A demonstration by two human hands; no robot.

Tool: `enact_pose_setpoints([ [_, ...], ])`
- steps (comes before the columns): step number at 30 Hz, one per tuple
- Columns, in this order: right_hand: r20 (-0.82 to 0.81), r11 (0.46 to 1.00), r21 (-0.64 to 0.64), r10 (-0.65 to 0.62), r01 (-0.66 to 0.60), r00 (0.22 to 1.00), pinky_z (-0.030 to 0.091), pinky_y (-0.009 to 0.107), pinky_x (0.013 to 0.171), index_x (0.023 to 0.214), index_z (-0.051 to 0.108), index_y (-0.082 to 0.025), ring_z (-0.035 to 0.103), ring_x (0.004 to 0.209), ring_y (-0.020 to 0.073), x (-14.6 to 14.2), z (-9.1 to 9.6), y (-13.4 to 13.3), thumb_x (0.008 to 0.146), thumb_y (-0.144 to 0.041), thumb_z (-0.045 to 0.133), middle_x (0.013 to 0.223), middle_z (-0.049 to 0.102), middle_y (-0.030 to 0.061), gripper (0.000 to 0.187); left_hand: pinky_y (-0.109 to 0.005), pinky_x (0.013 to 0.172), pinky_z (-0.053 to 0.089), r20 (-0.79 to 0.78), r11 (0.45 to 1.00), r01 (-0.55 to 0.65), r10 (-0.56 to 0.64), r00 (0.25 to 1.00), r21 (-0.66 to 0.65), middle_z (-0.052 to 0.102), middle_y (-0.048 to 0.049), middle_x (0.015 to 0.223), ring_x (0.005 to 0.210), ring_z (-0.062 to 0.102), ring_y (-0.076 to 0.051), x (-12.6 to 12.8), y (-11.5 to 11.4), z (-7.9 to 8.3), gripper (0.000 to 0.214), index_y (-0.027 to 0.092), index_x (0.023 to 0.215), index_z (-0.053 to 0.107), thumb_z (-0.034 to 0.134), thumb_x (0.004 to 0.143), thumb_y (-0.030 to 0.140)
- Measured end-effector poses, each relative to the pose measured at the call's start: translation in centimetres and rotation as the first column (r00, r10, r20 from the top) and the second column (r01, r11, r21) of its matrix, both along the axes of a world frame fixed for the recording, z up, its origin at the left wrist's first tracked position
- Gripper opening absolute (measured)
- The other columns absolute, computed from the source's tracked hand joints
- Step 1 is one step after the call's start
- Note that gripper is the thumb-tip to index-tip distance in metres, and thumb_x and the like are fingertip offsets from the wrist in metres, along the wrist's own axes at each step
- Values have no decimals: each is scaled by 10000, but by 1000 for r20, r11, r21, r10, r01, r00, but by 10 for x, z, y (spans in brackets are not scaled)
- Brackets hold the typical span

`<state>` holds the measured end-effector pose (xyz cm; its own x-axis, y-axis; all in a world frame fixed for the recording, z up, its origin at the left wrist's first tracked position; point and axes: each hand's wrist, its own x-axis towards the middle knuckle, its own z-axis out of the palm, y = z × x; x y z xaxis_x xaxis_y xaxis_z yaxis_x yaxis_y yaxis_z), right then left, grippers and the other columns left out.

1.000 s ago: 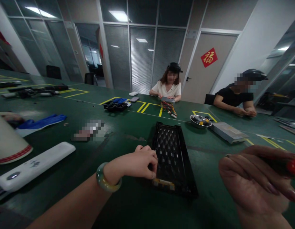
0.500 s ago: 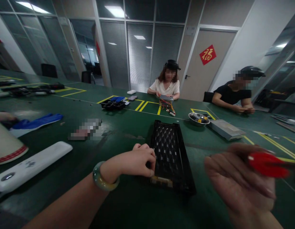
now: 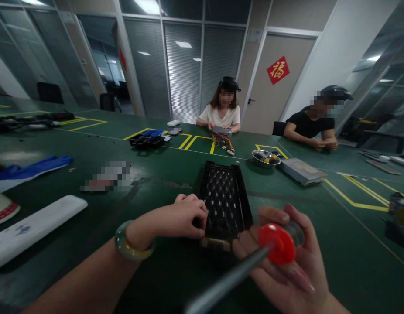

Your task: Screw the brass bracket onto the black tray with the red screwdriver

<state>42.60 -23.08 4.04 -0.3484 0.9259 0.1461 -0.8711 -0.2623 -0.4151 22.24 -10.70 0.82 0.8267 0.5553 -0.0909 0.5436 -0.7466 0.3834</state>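
Observation:
A long black plastic frame (image 3: 243, 192) with a patterned inside lies lengthwise on the green table before me. My left hand (image 3: 185, 216), with a bangle at the wrist, is closed on the frame's left edge near its front end. In my right hand (image 3: 287, 253) is a screwdriver (image 3: 234, 274) with a red collar and a clear handle. Its metal shaft points down and to the left, towards me, and looks blurred. That hand is beside the frame's right front corner and hides part of it; whether they touch I cannot tell.
A metal bowl (image 3: 266, 159) of small parts and a flat grey metal box (image 3: 302, 171) stand beyond my right hand. On the left lie a white elongated device (image 3: 41, 229) and a blue glove (image 3: 35, 168). Two people sit across the table (image 3: 162, 174).
My right hand has swung left with the screwdriver, from the far right to beside the frame. My left hand keeps its place on the frame. The view has shifted slightly.

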Motion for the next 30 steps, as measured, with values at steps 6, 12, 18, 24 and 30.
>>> enact_pose_setpoints([
  [6,-237,960,12,-269,280,933,373,216,486,768,619,-261,263,303,64,33,12,11,967,-258,518,304,275,-141,223,-359,927,263,-9,1000,10,-10,1000,6,639,15,1046,1027,482,-216,0,-2,4,90,273,812,721,659,826,336],
  [12,-336,929,136,-285,345,898,281,228,408,651,628,-273,210,222,26,43,19,9,965,-171,524,273,275,-146,346,-356,932,238,7,999,34,-34,999,17,666,16,1057,1051,495,-216,-1,-1,4,135,278,868,717,616,875,367],
  [18,-165,911,59,-395,409,904,379,232,474,723,565,-243,395,349,75,56,2,37,895,-295,593,335,330,-124,182,-332,913,227,65,1000,19,-20,998,22,694,44,1030,1030,523,-182,5,-1,2,192,307,973,720,541,949,372],
  [24,-14,906,-20,-422,422,906,418,254,525,858,601,-211,422,447,100,81,-52,84,870,-359,509,446,382,-79,175,-351,874,224,81,982,-7,-9,997,189,686,20,1031,1004,538,-194,31,6,-17,219,366,1089,706,555,945,300],
  [30,67,904,-41,-422,425,904,419,254,511,871,629,-191,411,466,109,91,-75,96,887,-425,477,467,365,-66,279,-355,838,228,51,978,-5,-6,999,207,697,5,1033,996,555,-218,40,12,-22,168,365,1032,735,644,891,360],
])
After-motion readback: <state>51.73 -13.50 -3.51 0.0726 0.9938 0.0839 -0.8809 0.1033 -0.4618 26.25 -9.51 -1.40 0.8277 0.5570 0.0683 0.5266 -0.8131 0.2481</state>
